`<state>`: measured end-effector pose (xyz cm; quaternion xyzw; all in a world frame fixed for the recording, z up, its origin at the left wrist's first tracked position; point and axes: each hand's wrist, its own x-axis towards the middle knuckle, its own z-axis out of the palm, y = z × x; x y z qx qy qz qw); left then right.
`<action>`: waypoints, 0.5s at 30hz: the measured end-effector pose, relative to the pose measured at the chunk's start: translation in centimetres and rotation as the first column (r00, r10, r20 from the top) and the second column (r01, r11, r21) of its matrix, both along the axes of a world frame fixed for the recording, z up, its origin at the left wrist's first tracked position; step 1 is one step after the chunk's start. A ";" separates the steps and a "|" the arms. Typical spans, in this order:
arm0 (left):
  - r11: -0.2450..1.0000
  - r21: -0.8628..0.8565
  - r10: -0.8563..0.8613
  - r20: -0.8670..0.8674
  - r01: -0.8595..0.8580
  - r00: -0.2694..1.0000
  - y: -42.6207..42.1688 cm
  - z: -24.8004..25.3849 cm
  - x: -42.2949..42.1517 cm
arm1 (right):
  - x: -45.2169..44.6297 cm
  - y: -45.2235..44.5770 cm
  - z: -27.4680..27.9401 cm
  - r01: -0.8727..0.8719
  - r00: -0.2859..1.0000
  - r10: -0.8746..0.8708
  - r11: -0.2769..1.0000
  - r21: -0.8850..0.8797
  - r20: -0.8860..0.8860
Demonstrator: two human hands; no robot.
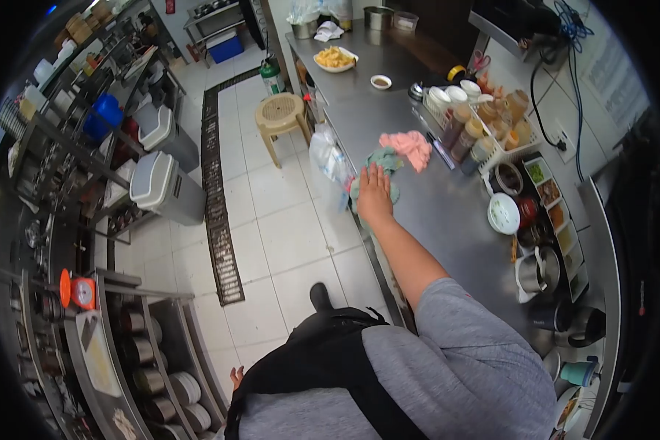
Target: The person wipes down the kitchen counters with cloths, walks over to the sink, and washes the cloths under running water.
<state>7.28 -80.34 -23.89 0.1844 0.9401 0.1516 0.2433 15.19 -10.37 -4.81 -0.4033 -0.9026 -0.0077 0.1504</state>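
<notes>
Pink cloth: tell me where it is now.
In the head view, the pink cloth lies right of centre on the steel counter, beside the green cloth under the right hand.

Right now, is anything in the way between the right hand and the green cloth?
Nothing visible: the right hand is already on the green cloth, palm down. The pink cloth lies just past the fingertips, beside the green cloth, not between it and the hand.
</notes>
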 end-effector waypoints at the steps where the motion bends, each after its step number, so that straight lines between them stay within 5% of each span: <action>1: 0.998 0.023 -0.062 -0.009 0.062 0.998 2.1 -0.4 -3.2 | -1.2 1.5 0.0 0.016 1.000 -0.016 1.000 0.006 -0.005; 3: 0.980 0.048 -0.191 -0.023 0.192 0.981 5.5 -0.5 -9.5 | -2.2 3.7 -0.2 -0.302 0.904 0.170 0.904 -0.304 -0.393; 5: 0.945 0.068 -0.317 -0.044 0.319 0.947 9.6 -0.4 -16.0 | -2.8 5.2 0.7 -0.182 0.730 -0.228 0.844 -0.505 -0.645; 7: 0.951 0.279 -0.127 -0.034 0.132 0.991 20.5 8.8 -18.8 | -1.6 8.4 2.5 -0.196 0.533 -0.181 0.924 -0.329 -0.826; 8: 0.927 0.252 -0.233 -0.194 0.278 0.953 23.9 10.0 -21.4 | -0.1 9.8 4.1 -0.039 0.623 -0.174 0.967 -0.252 -0.763; 9: 0.928 0.307 -0.186 -0.113 0.212 0.976 27.8 11.5 -23.9 | 1.2 11.1 5.3 0.109 0.702 -0.184 0.982 -0.151 -0.688; 10: 0.901 0.264 -0.286 -0.240 0.346 0.928 31.3 12.7 -26.1 | 2.1 12.3 5.6 0.119 0.703 -0.195 0.980 -0.157 -0.684; 12: 0.825 0.448 -0.297 -0.175 0.345 0.939 39.1 14.8 -29.1 | 2.7 14.1 5.8 0.216 0.923 -0.233 0.972 -0.089 -0.307; 13: 0.780 0.503 -0.331 -0.172 0.371 0.928 43.0 15.7 -30.3 | 1.8 13.9 5.8 0.228 0.919 -0.245 0.969 -0.090 -0.309; 15: 0.784 0.533 -0.375 -0.003 0.318 0.927 50.4 18.8 -31.2 | -0.2 13.0 5.3 0.366 0.927 -0.372 0.925 -0.105 -0.045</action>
